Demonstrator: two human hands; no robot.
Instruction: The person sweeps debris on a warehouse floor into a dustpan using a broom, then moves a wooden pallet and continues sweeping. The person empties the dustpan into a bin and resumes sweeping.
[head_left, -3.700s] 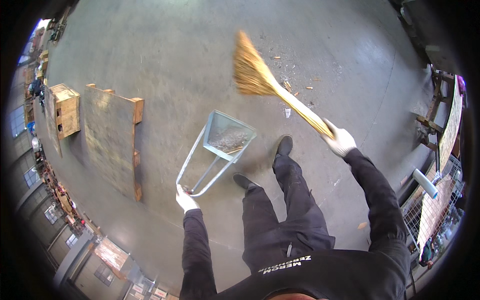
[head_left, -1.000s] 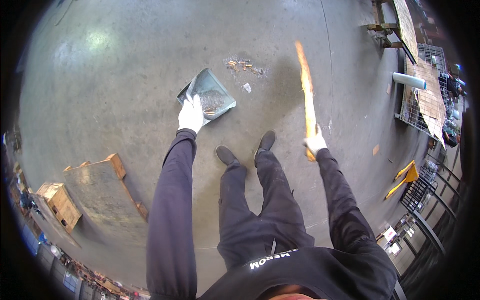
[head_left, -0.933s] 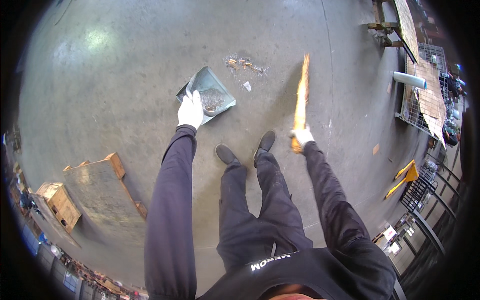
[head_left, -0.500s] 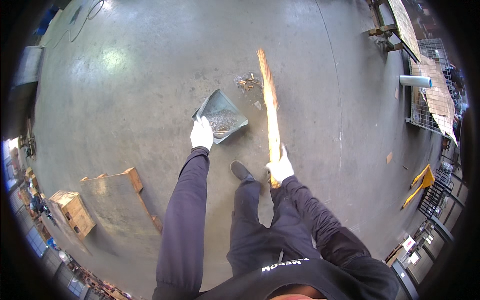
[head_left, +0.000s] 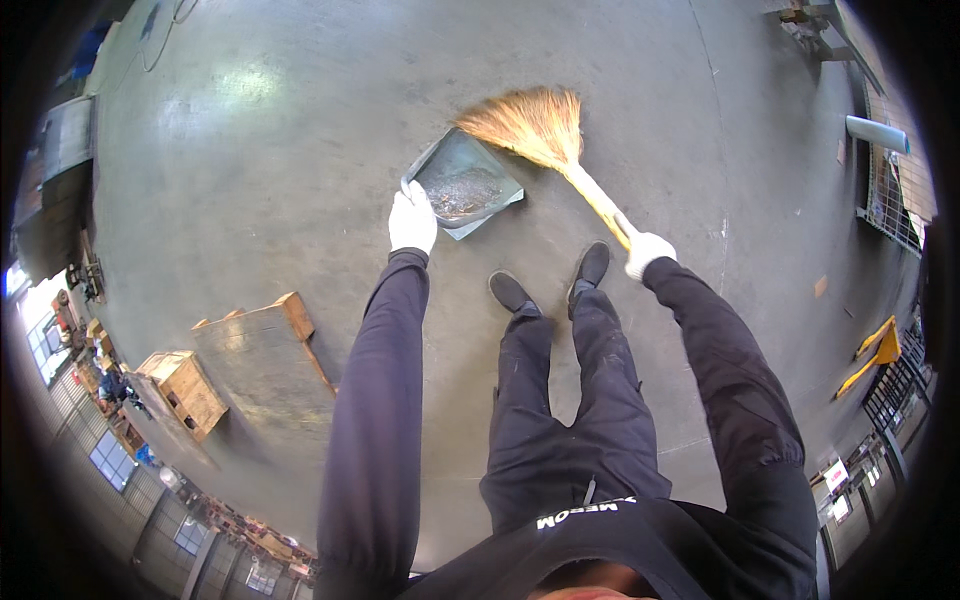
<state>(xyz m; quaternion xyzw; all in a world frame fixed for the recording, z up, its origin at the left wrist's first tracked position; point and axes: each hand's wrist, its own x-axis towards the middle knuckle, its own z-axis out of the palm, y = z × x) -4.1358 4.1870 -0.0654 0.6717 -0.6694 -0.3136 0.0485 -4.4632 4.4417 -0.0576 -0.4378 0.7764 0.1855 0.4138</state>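
My left hand (head_left: pixel 411 218), in a white glove, is closed on the near left side of a grey metal dustpan (head_left: pixel 462 152). Shiny scraps and dark debris (head_left: pixel 466 195) lie inside the pan. In my right hand (head_left: pixel 648 254), also gloved in white, is the pale yellow handle of a straw broom (head_left: pixel 540 125). The bristles fan out flat on the floor, their left part reaching the dustpan's far edge. Whatever lies under the bristles is hidden.
Wooden panels (head_left: pixel 255 345) and a wooden crate (head_left: pixel 190 392) stand at the left. On the right are a yellow folding stand (head_left: pixel 880 352), a pale roll (head_left: pixel 877 134) and a wire mesh cage (head_left: pixel 888 205). A cable (head_left: pixel 160 40) lies on the concrete at the far left.
The broom has swung from edge-on to fanned out, its bristles now over the spot where small tan pieces lay. My right hand moved right and outward; the dustpan shifted slightly away.
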